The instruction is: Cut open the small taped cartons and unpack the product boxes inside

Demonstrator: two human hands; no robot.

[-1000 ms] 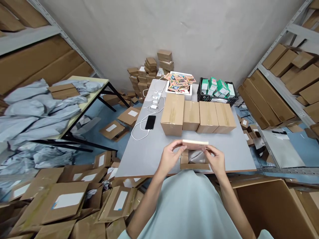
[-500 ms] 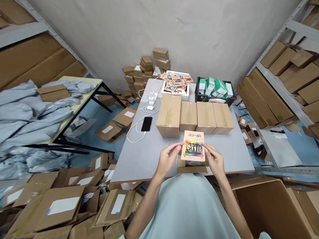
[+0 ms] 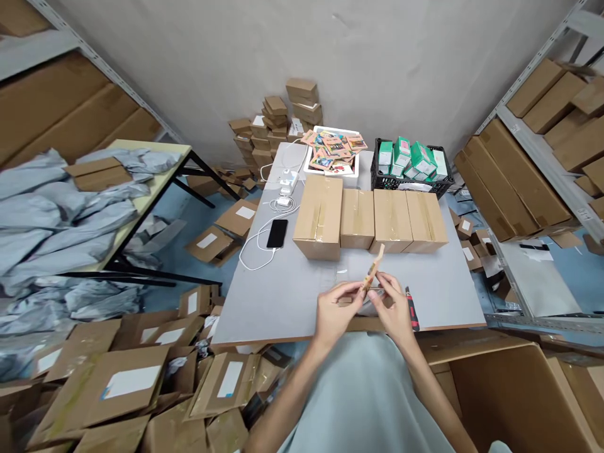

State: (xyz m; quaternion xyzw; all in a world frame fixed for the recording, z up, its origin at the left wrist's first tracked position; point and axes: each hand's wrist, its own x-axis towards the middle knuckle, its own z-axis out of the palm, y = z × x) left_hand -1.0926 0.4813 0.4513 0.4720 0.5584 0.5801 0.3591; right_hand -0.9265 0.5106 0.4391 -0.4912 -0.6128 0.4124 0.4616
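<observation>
My left hand [image 3: 334,313] and my right hand [image 3: 393,309] meet at the near edge of the grey table [image 3: 292,283]. Between their fingertips they pinch a thin peach-coloured card pack [image 3: 372,271], turned edge-on and tilted up to the right. Under the hands lies a small open cardboard box [image 3: 364,322], mostly hidden by them. A red-and-black tool [image 3: 411,309] lies on the table just right of my right hand.
Several sealed brown cartons [image 3: 368,217] stand in a row behind my hands. Beyond them sit a white tray of colourful packs [image 3: 334,151] and a black crate of green boxes [image 3: 409,165]. A phone [image 3: 277,233] charges on the left. Flat mailer boxes [image 3: 123,377] litter the floor; a large open carton [image 3: 509,390] stands at right.
The pack, face-up half a second ago, is now turned edge-on and tilted. Both hands have drawn closer together over the small box. The red-and-black tool has come into view.
</observation>
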